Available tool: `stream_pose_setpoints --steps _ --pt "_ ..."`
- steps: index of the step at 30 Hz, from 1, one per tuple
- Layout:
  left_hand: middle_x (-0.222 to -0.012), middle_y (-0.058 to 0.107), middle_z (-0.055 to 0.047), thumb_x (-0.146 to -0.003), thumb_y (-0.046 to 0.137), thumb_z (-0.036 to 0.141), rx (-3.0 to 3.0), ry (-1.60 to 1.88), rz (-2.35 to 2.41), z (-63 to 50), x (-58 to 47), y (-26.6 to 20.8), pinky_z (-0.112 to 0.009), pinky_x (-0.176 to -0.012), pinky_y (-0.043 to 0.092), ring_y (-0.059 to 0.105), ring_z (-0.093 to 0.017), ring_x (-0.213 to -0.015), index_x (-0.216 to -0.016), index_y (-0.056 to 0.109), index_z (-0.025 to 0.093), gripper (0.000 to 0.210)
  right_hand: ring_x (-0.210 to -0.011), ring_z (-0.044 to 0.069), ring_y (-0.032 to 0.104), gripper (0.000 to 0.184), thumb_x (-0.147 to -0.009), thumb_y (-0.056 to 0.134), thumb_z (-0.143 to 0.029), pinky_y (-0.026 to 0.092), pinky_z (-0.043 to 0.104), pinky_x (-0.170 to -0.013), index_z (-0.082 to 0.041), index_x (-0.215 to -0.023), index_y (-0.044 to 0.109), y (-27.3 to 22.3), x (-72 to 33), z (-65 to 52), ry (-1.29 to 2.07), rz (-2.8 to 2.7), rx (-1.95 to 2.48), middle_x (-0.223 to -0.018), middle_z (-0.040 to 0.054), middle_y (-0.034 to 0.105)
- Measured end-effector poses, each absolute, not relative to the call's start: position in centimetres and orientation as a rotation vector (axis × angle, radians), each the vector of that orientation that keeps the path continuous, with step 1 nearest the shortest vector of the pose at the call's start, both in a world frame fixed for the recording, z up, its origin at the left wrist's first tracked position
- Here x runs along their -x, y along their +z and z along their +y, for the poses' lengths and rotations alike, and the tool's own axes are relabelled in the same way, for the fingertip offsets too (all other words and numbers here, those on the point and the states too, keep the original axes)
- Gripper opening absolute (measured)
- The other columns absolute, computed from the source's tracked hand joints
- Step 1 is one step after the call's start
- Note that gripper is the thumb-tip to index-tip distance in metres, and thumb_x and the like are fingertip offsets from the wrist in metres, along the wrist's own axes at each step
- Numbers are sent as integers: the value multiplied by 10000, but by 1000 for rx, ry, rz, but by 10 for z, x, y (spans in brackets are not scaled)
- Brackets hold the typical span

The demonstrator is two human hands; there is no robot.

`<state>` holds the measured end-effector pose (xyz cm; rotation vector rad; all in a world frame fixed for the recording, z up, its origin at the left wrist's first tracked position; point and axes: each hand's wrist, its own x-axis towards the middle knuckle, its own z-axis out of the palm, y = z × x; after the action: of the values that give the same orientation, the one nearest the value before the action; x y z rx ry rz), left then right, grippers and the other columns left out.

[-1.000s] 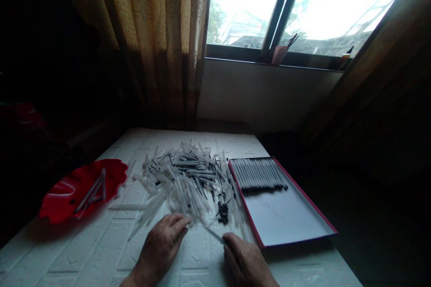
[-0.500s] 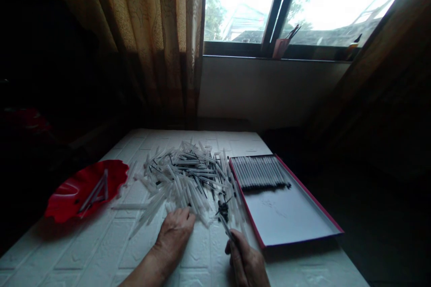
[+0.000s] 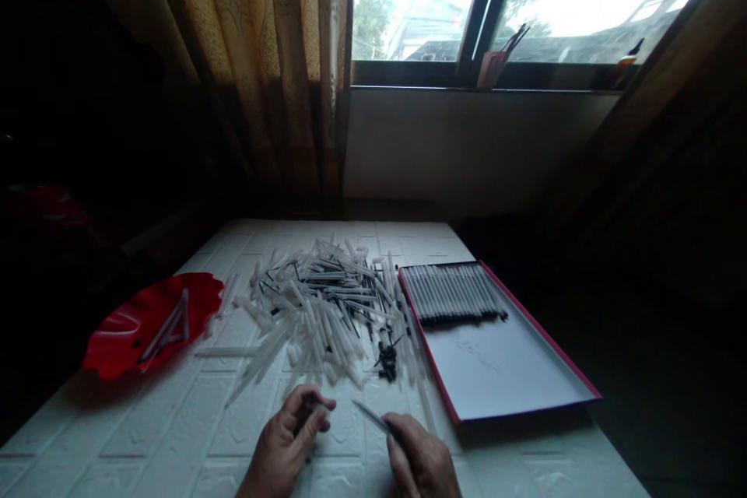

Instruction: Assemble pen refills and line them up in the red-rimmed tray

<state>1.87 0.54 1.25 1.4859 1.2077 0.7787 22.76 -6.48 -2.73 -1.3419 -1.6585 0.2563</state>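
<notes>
My right hand (image 3: 423, 455) grips a slim pen (image 3: 370, 414), its pointed end aimed up and left toward my other hand. My left hand (image 3: 289, 440) is curled, thumb and fingers pinched together; a pale, small bit shows between them but is too blurred to name. A gap separates the two hands. Beyond them lies a heap of clear pen barrels and dark refills (image 3: 330, 303). Small black pen parts (image 3: 387, 362) form a cluster at the heap's near right side. In the shallow box (image 3: 484, 381), a row of pens (image 3: 452, 292) lies side by side.
A red scalloped bowl (image 3: 110, 342) with a few pen pieces sits at the table's left. The white brick-patterned table (image 3: 169, 436) ends at the right beside the box. Behind are a curtain (image 3: 274, 54) and a window sill with a holder (image 3: 493, 70).
My left hand has drawn back from the heap's near edge and turned, fingers now pinched. The right hand's pen has moved away from the black parts and tilted toward the left hand.
</notes>
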Motion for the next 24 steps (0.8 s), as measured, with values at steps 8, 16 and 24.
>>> stream_pose_setpoints --steps 8,16,24 --pt "-576 605 33 -673 649 693 -1315 692 1243 -6 -16 3 -186 -404 428 574 -134 -494 -851 634 203 522 -598 151 650 321 -1001 344 -337 483 207 -550 -218 -1116 619 -16 -225 -65 328 -1829 1338 -724 36 649" --pt "-858 729 -47 -831 609 495 -1764 799 1150 -6 -7 8 -241 -718 539 690 -188 -779 -938 748 259 294 -576 154 643 370 -993 316 -347 425 213 -527 -222 -1047 661 -1 -217 -62 303 -1995 1418 -690 37 644" --pt "-890 686 -34 -909 518 309 -2083 673 1077 -8 -1 8 -220 -751 530 685 -167 -811 -1101 694 306 260 -522 154 628 218 -874 446 -218 336 224 -475 -234 -881 663 21 -222 -58 254 -2239 1519 -645 21 648"
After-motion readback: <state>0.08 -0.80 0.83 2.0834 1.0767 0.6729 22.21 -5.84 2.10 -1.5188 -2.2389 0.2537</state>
